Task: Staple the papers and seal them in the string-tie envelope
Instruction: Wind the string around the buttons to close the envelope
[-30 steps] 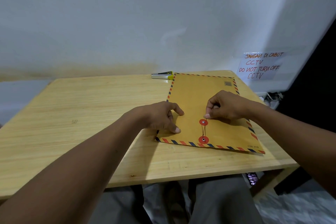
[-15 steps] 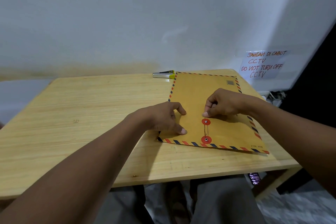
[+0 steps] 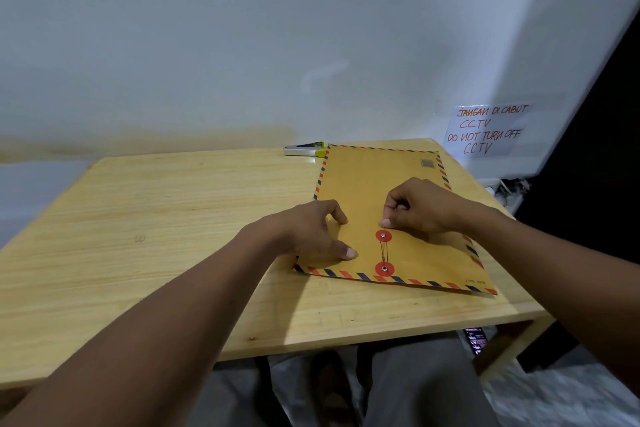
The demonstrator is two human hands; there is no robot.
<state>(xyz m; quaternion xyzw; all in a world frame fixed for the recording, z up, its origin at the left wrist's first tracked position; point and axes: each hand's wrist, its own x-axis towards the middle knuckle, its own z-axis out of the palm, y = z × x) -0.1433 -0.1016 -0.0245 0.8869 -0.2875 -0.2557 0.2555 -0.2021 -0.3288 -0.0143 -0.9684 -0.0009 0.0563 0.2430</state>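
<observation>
A brown string-tie envelope [image 3: 377, 184] with a red-and-blue striped border lies flat on the right part of the wooden table [image 3: 156, 218]. Two red washers sit near its front edge, the upper washer [image 3: 383, 236] and the lower washer [image 3: 384, 268], with thin dark string [image 3: 383, 252] running between them. My left hand [image 3: 311, 232] presses the envelope's left front corner with spread fingers. My right hand [image 3: 415, 208] pinches the string's end just above the upper washer. No papers show outside the envelope. A silver and yellow stapler [image 3: 304, 149] rests at the table's far edge.
A white wall rises right behind the table. A handwritten CCTV notice [image 3: 488, 130] hangs on it at the right. Cables and a socket [image 3: 505, 187] sit past the table's right edge. A phone [image 3: 476, 340] shows below the table front, next to my legs.
My right hand has shifted slightly around the upper washer with the string pinched. My left hand stays pressed on the envelope. The view has drifted a little.
</observation>
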